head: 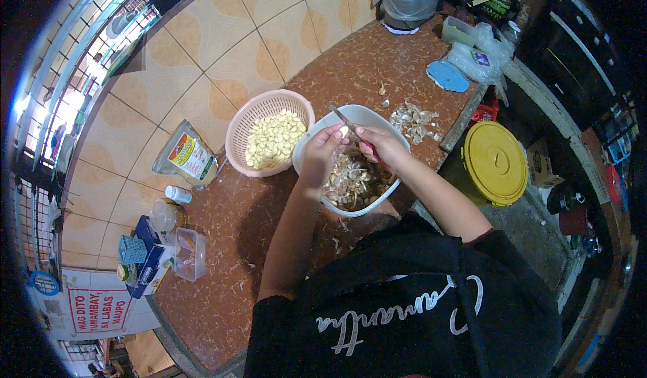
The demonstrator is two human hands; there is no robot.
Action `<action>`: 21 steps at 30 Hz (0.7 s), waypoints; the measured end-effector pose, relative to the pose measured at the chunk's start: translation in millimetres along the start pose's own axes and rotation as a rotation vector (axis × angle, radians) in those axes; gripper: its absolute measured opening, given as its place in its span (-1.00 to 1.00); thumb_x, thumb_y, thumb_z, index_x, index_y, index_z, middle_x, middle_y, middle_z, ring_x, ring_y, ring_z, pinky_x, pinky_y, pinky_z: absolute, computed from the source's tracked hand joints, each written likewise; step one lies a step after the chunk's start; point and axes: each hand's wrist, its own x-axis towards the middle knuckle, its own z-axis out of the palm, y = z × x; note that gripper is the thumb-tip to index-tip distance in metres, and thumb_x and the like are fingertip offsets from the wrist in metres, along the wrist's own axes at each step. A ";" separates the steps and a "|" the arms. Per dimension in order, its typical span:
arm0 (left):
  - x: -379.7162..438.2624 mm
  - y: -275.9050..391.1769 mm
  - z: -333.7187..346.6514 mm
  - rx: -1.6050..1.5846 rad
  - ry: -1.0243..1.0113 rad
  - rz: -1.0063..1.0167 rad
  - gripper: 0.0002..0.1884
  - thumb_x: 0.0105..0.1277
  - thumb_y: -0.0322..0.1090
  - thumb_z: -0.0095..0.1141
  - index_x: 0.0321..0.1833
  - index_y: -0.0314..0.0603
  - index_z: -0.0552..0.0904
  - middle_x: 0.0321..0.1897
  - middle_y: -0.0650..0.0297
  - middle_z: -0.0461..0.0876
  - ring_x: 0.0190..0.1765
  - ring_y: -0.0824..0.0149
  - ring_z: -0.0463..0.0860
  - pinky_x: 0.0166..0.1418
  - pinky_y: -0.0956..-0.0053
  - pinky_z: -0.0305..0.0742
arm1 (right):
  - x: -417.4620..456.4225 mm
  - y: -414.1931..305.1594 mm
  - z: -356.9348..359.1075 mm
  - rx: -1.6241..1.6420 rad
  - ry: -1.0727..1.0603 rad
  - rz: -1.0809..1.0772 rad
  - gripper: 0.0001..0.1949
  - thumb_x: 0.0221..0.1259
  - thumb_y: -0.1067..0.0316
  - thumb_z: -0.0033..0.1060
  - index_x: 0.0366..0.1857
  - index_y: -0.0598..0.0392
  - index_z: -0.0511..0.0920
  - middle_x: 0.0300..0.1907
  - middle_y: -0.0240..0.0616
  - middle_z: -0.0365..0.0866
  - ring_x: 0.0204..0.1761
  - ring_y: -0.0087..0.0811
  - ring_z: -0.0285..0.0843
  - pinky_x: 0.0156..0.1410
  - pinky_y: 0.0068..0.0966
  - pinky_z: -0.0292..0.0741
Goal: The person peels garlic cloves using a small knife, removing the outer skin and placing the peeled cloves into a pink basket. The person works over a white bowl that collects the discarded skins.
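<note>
Over a white plastic tub, my left hand pinches a pale peeled garlic clove. My right hand grips the red handle of a small knife, whose blade points up and left beside the clove. Inside the tub lie garlic skins and unpeeled cloves, partly covered by my hands. Touching the tub's left side is a pink plastic colander with many peeled garlic cloves in it.
Loose garlic skins lie on the brown countertop right of the tub. A seasoning pouch, a white bottle and plastic containers stand left. Plastic bags and a blue pad sit far right, above a yellow-lidded bucket.
</note>
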 end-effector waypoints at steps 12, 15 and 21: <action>-0.8 0.6 -0.3 0.152 0.037 -0.093 -0.66 0.30 -0.15 -0.07 -0.05 -0.30 0.45 -0.27 0.28 0.48 -0.22 0.45 0.46 -0.08 0.57 0.34 | -7.1 -10.0 11.3 -0.152 0.038 -0.064 -0.63 0.30 0.12 -0.19 0.01 0.13 0.44 -0.67 -0.59 0.26 -0.62 -0.72 0.09 -0.51 -0.75 0.10; -0.3 -1.6 -1.5 0.147 0.022 -0.087 -0.68 0.28 -0.15 -0.06 -0.11 -0.29 0.46 -0.31 0.28 0.48 -0.23 0.45 0.46 -0.09 0.56 0.34 | -1.7 -2.8 8.9 -0.157 0.003 -0.091 -0.60 0.29 0.06 -0.18 0.05 0.10 0.42 -0.67 -0.58 0.22 -0.63 -0.72 0.06 -0.54 -0.74 0.05; -2.7 4.9 0.1 -0.065 0.049 -0.066 -0.70 0.27 -0.24 -0.12 -0.08 -0.34 0.44 -0.33 0.25 0.48 -0.24 0.43 0.46 -0.09 0.54 0.35 | -6.0 -6.4 6.2 -0.077 0.072 -0.093 -0.70 0.30 0.10 -0.19 -0.22 0.09 0.50 -0.67 -0.57 0.28 -0.65 -0.70 0.07 -0.56 -0.72 0.05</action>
